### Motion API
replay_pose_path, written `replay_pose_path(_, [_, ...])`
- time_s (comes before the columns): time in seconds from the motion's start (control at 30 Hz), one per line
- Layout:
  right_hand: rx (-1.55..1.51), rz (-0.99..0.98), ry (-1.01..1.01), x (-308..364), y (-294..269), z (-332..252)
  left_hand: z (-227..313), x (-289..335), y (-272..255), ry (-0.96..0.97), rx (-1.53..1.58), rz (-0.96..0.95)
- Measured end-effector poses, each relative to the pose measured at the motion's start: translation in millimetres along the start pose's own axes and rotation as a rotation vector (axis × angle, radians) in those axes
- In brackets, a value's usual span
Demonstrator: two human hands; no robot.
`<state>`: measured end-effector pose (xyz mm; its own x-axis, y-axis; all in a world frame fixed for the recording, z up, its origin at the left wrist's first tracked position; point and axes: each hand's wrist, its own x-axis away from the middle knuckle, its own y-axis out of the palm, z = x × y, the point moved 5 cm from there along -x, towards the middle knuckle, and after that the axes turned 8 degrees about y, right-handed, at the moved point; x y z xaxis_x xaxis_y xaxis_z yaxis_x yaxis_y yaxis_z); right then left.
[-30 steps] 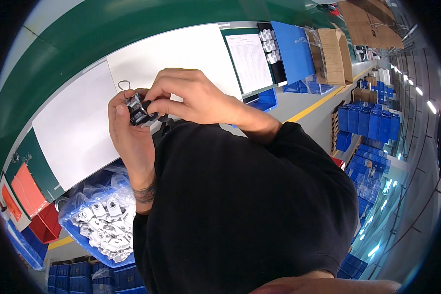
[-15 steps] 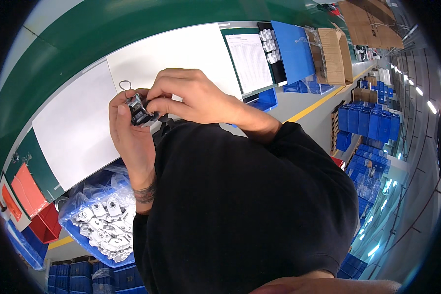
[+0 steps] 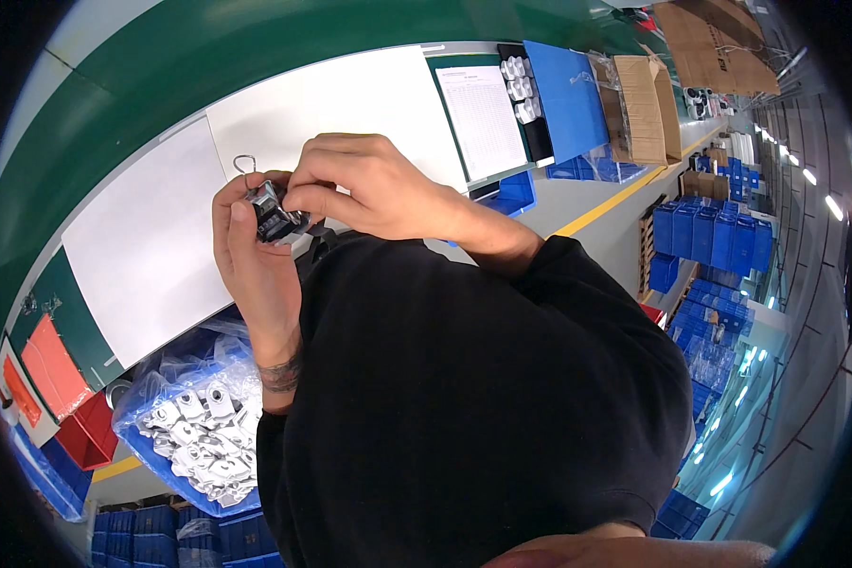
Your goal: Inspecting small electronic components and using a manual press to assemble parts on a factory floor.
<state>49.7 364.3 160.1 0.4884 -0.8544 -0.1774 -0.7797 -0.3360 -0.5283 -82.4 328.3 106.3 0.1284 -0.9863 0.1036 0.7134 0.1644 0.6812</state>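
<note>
A small silver tally counter (image 3: 276,220) with a dark display window sits in my left hand (image 3: 252,260), its fingers and thumb closed around it. A thin wire ring (image 3: 244,164) sticks up from the counter past the fingertips. My right hand (image 3: 364,186) comes in from the right, thumb and bent fingers pinching at the counter's right side. What exactly those fingertips grip is partly hidden. Both hands are raised above a white work surface (image 3: 341,90), close to my black shirt.
Left of my body stands a blue bin (image 3: 134,437) lined with clear plastic, filled with white metal parts (image 3: 204,440). A red bin (image 3: 90,434) lies farther left. A printed sheet (image 3: 483,118), a black tray of white parts (image 3: 521,90) and a blue panel (image 3: 568,99) lie right.
The counter has tilted slightly in my left hand, and the wire ring has shifted a little to the right. Both hands keep their hold.
</note>
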Motion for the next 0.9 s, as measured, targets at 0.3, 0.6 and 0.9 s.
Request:
replay_pose_path(0.3, [-0.04,-0.005,-0.047,0,-2,-5,0,-1,-3,-0.021,0.025,0.039])
replay_pose_path(0.6, [-0.084,-0.056,0.11,2,-3,-1,0,0,-3,-0.021,0.011,0.026])
replay_pose_path(0.9, [-0.097,0.009,0.028,0,-6,-8,0,0,-4,-0.02,0.009,0.042])
